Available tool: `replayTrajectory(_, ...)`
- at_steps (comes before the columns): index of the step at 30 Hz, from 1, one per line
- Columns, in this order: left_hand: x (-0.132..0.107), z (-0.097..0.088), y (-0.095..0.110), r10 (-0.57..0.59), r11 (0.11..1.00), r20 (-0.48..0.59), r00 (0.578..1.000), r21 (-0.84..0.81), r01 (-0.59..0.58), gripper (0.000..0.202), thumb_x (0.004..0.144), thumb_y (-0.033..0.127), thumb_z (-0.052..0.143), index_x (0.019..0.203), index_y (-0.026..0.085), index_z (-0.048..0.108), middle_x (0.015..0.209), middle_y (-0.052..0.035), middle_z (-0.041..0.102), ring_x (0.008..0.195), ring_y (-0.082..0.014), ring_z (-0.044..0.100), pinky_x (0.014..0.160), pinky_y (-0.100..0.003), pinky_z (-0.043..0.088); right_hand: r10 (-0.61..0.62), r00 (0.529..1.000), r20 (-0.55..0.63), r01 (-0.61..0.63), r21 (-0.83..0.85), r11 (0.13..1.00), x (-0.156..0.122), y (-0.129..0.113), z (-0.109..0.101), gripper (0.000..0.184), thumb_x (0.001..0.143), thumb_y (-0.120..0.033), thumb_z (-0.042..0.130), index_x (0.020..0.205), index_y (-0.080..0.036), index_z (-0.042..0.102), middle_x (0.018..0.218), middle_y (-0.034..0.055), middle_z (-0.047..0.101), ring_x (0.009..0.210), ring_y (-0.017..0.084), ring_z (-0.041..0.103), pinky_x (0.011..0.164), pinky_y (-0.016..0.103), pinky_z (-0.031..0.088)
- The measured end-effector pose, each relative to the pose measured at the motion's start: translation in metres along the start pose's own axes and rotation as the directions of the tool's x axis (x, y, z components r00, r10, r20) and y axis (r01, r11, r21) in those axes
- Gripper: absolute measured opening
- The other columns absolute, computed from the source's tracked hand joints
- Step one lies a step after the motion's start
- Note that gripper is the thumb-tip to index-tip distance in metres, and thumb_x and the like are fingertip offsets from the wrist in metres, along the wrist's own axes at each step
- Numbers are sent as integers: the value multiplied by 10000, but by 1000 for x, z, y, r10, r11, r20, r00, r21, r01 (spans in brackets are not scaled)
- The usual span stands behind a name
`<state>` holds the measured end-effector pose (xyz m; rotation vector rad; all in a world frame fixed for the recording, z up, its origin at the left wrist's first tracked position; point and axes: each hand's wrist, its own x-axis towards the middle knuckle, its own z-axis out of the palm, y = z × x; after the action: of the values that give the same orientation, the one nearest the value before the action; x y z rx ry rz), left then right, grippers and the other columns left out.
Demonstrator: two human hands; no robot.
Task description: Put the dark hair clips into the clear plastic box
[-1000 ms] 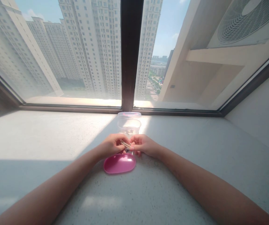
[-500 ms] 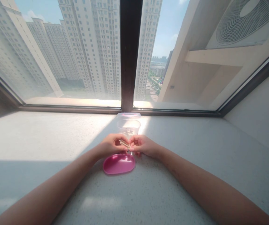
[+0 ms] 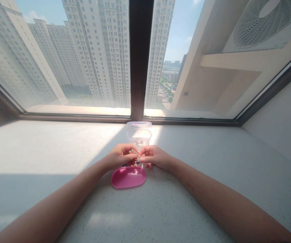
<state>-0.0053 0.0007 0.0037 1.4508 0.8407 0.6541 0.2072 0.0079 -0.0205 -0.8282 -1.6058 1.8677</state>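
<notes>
Both arms extended forward, fingers curled inward

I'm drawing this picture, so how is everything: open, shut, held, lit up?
Pale, thin sticks: held, slanting
Bare left hand: fingers closed on the sticks
Bare right hand: fingertips pinching the sticks' lower end
Oval, pink, shiny plastic dish: hollow side up
Clear plastic container: upright, seemingly open; contents unclear
White speckled windowsill: partly sunlit, partly shaded
Dark-framed glass window: looks shut
</notes>
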Motion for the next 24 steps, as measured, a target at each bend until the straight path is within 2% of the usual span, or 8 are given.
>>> replayTrajectory(7,-1,-2,1,20,1000,32,999,-24,-19,147,815,251,628,889,129,658,674,-37,694,610,-147,651,582,-249,486,2,1000,-1,-1,57,998,-2,-3,2,380,664,-356,812,858,-144,564,578,-29,620,461,88,561,433,175,448)
replayTrajectory(12,-1,1,6,21,1000,-20,1000,19,-21,120,789,231,632,841,131,673,612,-14,658,568,-130,605,544,-234,448,-33,998,-50,37,65,997,-2,2,3,371,669,-341,808,873,-154,561,564,-38,602,443,97,559,395,181,451)
replayTrajectory(16,-2,0,9,19,997,-25,1000,74,-17,137,787,226,630,852,128,701,608,-15,646,582,-130,597,556,-239,454,-81,990,-116,83,9,997,-5,0,3,362,651,-331,816,860,-153,581,577,-45,575,452,112,574,379,203,472)
replayTrajectory(19,-1,-7,9,38,997,-22,999,61,-37,186,771,250,658,905,127,698,679,-33,672,622,-150,626,610,-278,505,-129,978,-164,117,-78,990,-7,-8,2,328,663,-331,799,832,-154,581,568,-45,559,445,116,572,390,220,482)
replayTrajectory(22,2,-18,4,111,993,-108,988,46,-107,239,747,287,693,916,121,662,744,-50,687,634,-157,638,624,-298,525,-179,954,-242,138,-176,975,-10,-20,-3,300,687,-331,768,832,-163,565,555,-48,554,435,113,560,412,236,489)
replayTrajectory(24,6,-26,-2,179,983,-228,957,88,-163,217,762,307,677,874,125,641,699,-34,664,599,-146,629,562,-263,491,-255,923,-287,168,-294,941,-14,-30,-8,267,705,-316,745,844,-165,574,540,-53,533,434,106,536,417,231,472)
